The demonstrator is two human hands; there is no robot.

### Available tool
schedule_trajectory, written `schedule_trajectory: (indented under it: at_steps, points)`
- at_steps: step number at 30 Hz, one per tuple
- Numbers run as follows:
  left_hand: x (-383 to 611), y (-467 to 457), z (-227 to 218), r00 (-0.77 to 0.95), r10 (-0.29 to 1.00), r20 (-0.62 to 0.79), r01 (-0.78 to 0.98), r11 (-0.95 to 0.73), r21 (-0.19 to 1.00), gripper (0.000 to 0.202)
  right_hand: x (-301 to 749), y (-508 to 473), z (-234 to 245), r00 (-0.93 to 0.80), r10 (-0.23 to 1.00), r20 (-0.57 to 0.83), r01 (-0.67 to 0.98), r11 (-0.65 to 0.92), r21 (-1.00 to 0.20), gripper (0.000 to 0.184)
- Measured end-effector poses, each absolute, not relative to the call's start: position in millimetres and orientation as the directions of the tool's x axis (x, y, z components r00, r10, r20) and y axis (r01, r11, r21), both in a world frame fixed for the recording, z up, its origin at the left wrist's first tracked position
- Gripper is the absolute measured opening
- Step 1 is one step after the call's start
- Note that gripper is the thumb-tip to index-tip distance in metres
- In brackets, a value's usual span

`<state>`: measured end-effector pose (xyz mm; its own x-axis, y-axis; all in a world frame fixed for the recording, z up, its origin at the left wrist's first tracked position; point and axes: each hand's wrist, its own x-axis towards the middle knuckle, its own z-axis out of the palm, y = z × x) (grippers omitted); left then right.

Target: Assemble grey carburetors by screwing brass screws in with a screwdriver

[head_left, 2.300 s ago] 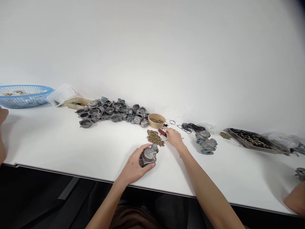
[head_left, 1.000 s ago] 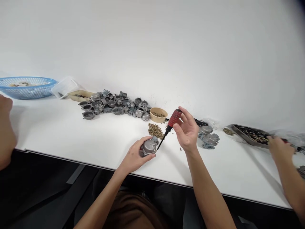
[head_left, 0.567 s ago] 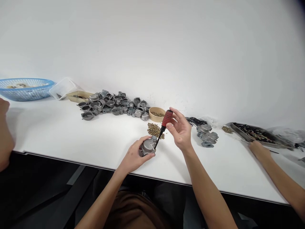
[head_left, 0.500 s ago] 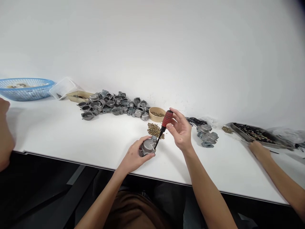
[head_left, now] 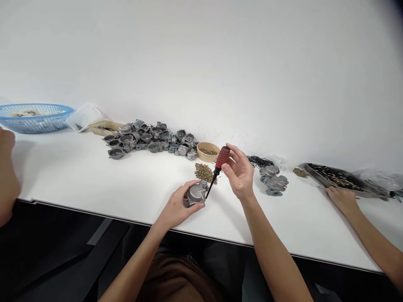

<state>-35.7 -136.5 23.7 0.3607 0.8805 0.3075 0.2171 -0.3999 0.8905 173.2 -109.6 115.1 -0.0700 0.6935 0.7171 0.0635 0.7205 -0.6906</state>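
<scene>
- The left hand (head_left: 176, 208) wraps a rounded grey cast-metal housing (head_left: 195, 194) that sits on the white desk (head_left: 94, 184); its grip is closed around the near side of the part, thumb along the front edge.
- The right hand (head_left: 239, 175) pinches a screwdriver (head_left: 216, 167) by its red ribbed handle, fingertips closed on the top; the thin dark shaft slants down and left, and its tip meets the housing's right edge.
- Just beyond the screwdriver tip lies a loose heap of small brass screws (head_left: 204, 171), and behind that a shallow round tan bowl (head_left: 208, 152) with more of them.
- Farther off to the left of the grip, along the wall, a pile of dull grey castings (head_left: 147, 141) spreads out, bowl-shaped and lumpy.
- To the right of the right hand rest two assembled grey bodies (head_left: 273, 182), with a tangle of thin black rings (head_left: 258, 161) behind them.
- Well to the right, another person's hand (head_left: 341, 198) lies flat by a dark tray (head_left: 343, 179).
- Far left stands a blue mesh basket (head_left: 34, 118).
</scene>
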Motion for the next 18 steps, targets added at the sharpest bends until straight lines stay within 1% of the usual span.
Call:
schedule_trajectory:
  at_steps: [7,10,13,15,18]
  points:
    - [-35.9,-136.7,25.6,0.362,0.876,0.318,0.202,-0.407,0.891,0.062,170.2,-111.4,115.5,-0.093,0.686,0.722,0.075,0.727,-0.682,0.048]
    - [-35.9,-137.7,27.1,0.365,0.873,0.323,0.205,-0.413,0.887,0.062,170.3,-116.9,118.9,-0.167,0.67,0.723,-0.008,0.732,-0.681,0.046]
    - [-35.7,-138.6,28.2,0.362,0.871,0.331,0.203,-0.42,0.884,0.06,169.5,-120.8,121.4,-0.236,0.683,0.691,-0.075,0.696,-0.714,0.046]
    - [-35.6,-138.7,28.3,0.364,0.868,0.338,0.196,-0.426,0.883,0.059,168.5,-119.9,121.3,-0.197,0.697,0.69,-0.04,0.697,-0.716,0.05]
    - [-35.6,-138.0,27.6,0.367,0.864,0.344,0.195,-0.433,0.88,0.056,167.5,-115.7,119.5,-0.094,0.673,0.733,0.068,0.739,-0.67,0.06]
